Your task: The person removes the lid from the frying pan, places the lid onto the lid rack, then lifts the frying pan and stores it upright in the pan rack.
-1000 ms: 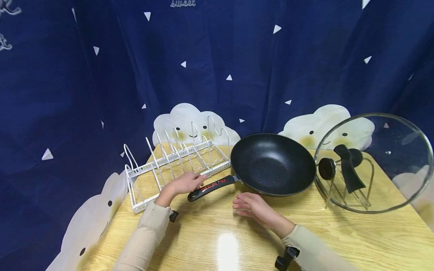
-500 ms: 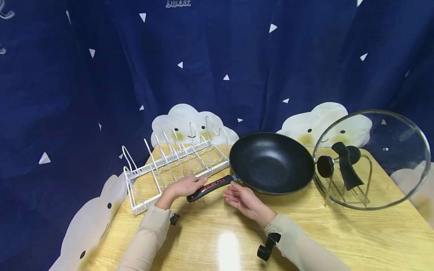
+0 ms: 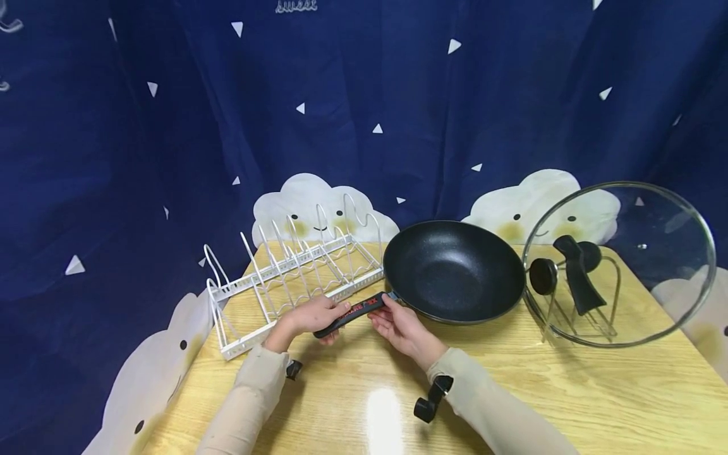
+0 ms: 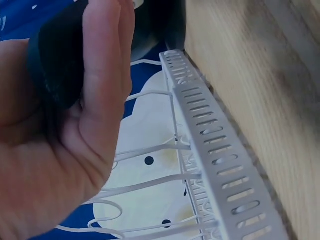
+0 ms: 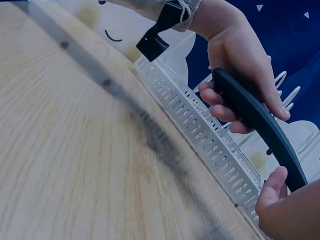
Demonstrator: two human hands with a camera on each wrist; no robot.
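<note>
A black nonstick wok (image 3: 455,272) sits at the middle of the table, its long black handle (image 3: 366,306) with red lettering pointing left toward me. My left hand (image 3: 309,318) holds the free end of that handle, thumb on top and fingers curled beneath. At the end near the bowl, my right hand (image 3: 405,330) pinches the handle between thumb and fingers. The right wrist view shows both hands on the handle (image 5: 265,120), above the table. To the left, a white wire pan rack (image 3: 301,272) stands close beside the wok.
On the right, a large glass lid (image 3: 677,272) with a black handle leans upright in a small wire stand (image 3: 614,297). The wooden table (image 3: 341,404) reaches back to a dark blue curtain (image 3: 341,76) with white cloud shapes.
My right hand has moved left and up from the table in front of the wok onto its handle. My left fingers have wrapped round the handle's end.
</note>
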